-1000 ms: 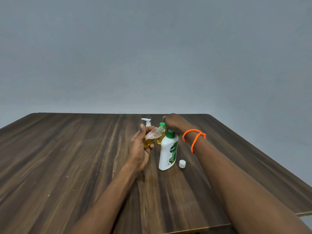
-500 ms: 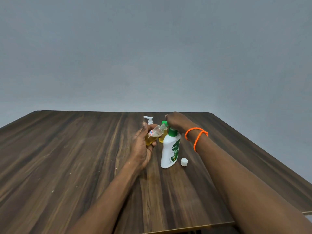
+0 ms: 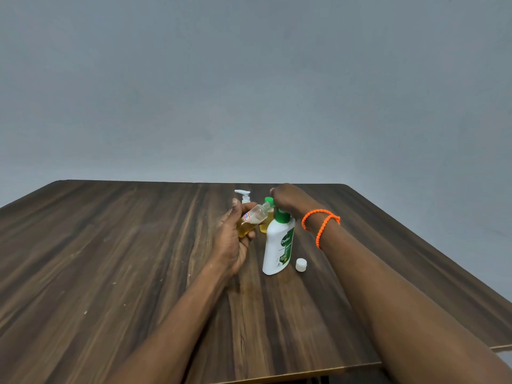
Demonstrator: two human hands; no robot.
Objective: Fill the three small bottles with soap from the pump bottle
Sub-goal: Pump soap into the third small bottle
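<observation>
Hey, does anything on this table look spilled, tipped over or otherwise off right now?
No spill shows. A small white cap lies loose on the table beside the pump bottle, and the left hand holds a small bottle tilted.

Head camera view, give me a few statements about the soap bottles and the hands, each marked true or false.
1. The left hand holds a tilted small clear bottle with yellow liquid inside. True.
2. The right hand rests flat on the table. False: it is on top of the white pump bottle.
3. A loose white cap lies beside the pump bottle. True.
4. The orange bracelet is on the left wrist. False: it is on the right wrist.
</observation>
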